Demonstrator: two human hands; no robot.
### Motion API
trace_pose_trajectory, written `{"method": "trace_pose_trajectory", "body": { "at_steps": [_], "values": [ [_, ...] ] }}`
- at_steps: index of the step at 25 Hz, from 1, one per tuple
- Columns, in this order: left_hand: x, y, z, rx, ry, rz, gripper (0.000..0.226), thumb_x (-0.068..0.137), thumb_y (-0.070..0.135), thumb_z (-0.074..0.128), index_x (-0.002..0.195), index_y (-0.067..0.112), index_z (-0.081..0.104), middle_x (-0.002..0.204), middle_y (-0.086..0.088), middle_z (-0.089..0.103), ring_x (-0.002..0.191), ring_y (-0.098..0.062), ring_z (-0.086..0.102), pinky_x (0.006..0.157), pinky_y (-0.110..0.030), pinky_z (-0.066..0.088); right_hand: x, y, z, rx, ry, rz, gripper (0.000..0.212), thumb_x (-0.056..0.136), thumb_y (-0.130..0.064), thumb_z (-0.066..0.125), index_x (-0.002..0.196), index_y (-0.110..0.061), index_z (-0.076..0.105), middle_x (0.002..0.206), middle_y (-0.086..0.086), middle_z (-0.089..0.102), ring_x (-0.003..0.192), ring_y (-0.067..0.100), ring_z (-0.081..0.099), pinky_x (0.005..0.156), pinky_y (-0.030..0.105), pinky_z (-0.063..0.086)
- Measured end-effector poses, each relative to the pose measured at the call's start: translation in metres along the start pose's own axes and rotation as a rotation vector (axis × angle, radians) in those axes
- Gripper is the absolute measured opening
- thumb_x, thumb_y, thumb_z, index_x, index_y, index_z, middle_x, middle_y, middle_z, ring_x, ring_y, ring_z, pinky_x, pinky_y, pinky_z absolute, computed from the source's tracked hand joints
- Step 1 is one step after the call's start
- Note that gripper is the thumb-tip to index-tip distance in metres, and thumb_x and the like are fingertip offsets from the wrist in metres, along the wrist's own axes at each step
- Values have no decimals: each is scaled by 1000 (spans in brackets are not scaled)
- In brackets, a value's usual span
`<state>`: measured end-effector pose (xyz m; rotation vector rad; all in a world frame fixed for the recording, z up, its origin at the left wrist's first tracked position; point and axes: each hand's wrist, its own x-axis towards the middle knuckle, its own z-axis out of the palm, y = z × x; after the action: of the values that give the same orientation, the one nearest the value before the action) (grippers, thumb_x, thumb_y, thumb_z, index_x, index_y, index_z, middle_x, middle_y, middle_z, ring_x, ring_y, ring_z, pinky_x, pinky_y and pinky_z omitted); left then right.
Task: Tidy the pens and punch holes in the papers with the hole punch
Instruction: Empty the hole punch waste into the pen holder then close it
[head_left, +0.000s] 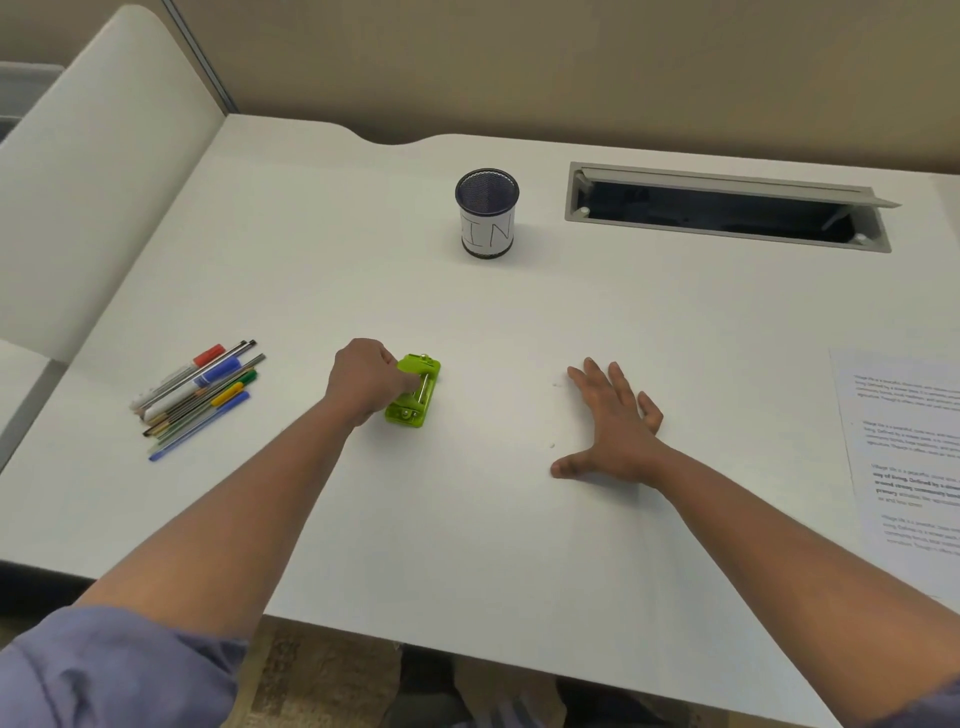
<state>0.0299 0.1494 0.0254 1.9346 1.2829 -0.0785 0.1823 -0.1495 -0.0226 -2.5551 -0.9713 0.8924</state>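
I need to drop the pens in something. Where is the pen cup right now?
In the head view the pen cup stands upright at the far middle of the desk, just left of the open cable hatch and beyond the green hole punch.

Soft, even light is falling from above; faint shadows are lying under the hands, and the desk (519, 322) edges are bowing.
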Motion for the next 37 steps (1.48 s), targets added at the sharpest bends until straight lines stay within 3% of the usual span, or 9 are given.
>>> {"method": "trace_pose_trajectory", "body": {
  "at_steps": [4, 7, 9, 11, 13, 15, 20, 30, 37],
  "values": [
    [-3, 1, 1, 59, -3, -5, 29, 66, 19, 81, 79, 14, 55, 86, -5, 61, 72, -25, 55, 72, -48, 58, 0, 0, -1, -1, -1, -3, 140, 47, -77, 78, 154, -50, -6, 165, -26, -18, 148, 1, -30, 120, 46, -11],
    [-13, 5, 17, 230, 203, 217, 49, 68, 40, 82, 103, 19, 54, 107, 3, 48, 93, -21, 44, 75, -35, 43, -4, -1, 2, 6, 28, -5, 132, 53, -75, 77, 155, -49, -1, 167, -22, -11, 152, 4, -21, 121, 44, -8],
    [-24, 11, 40, 225, 269, 519, 43, 77, 33, 80, 109, 16, 57, 112, -2, 50, 98, -23, 42, 81, -31, 36, -9, 0, 7, 40, 112, -28, 113, 62, -68, 77, 155, -48, 16, 168, -16, 6, 155, 9, -1, 120, 42, 4],
    [-29, 17, 67, 213, 158, 699, 32, 87, 17, 72, 116, 7, 62, 120, -12, 58, 106, -33, 53, 89, -32, 39, -15, 0, 11, 108, 193, -88, 81, 75, -53, 78, 147, -41, 42, 156, -12, 34, 144, 16, 30, 116, 42, 24],
    [-27, 19, 90, 239, 36, 719, 32, 94, 6, 59, 125, -1, 60, 130, -20, 57, 120, -39, 54, 103, -39, 40, -18, -2, 12, 167, 194, -126, 52, 84, -40, 77, 133, -30, 62, 131, -10, 52, 122, 18, 48, 106, 40, 40],
    [-23, 20, 105, 284, 15, 686, 36, 96, 0, 50, 131, -6, 56, 138, -23, 53, 132, -40, 48, 110, -43, 38, -18, -6, 12, 171, 150, -131, 35, 89, -36, 74, 122, -25, 71, 118, -9, 60, 112, 20, 54, 97, 37, 45],
    [-22, 9, 118, 348, 106, 708, 46, 90, -8, 51, 135, -10, 53, 144, -28, 51, 139, -47, 42, 116, -52, 34, -19, -14, 14, 108, 179, -176, 17, 94, -31, 69, 104, -23, 79, 104, -8, 67, 98, 22, 56, 88, 39, 46],
    [-22, 11, 118, 330, 159, 660, 47, 87, 4, 42, 130, -2, 59, 140, -21, 57, 136, -43, 47, 114, -51, 37, -16, -22, 11, 2, 168, -272, 16, 97, -18, 59, 88, -17, 73, 95, -6, 69, 87, 24, 51, 79, 39, 47],
    [-21, 14, 116, 334, 141, 654, 46, 87, -1, 46, 131, -3, 57, 141, -22, 54, 137, -43, 45, 114, -52, 36, -8, -32, 10, -404, 63, -369, 10, 94, -7, 45, 91, -10, 54, 90, 7, 53, 77, 27, 41, 67, 41, 41]
  ]
}}
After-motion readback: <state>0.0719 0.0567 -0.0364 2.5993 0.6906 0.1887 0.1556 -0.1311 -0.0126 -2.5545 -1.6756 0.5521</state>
